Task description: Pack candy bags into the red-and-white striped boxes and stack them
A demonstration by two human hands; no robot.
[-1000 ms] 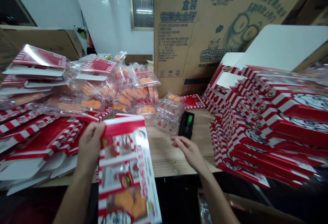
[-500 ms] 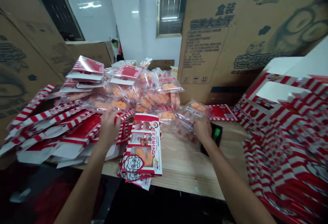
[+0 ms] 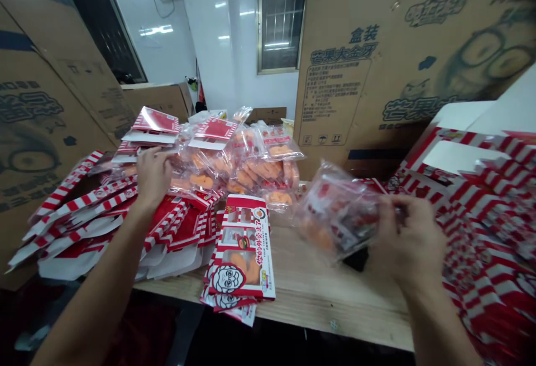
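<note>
One bag (image 3: 337,215) in right hand (image 3: 412,237)

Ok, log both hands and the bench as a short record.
Left hand: at the red-and-white striped cartons; contact unclear
Right hand: gripping a clear plastic packet, blurred
Front: stack of printed window boxes on the wooden table
Behind stack: heap of clear packets with orange pieces
Far right: piled striped boxes
Back: brown cardboard box, blue print

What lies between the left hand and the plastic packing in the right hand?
In the head view, piled bags and stacked boxes lie between the left hand and that packing.
</note>
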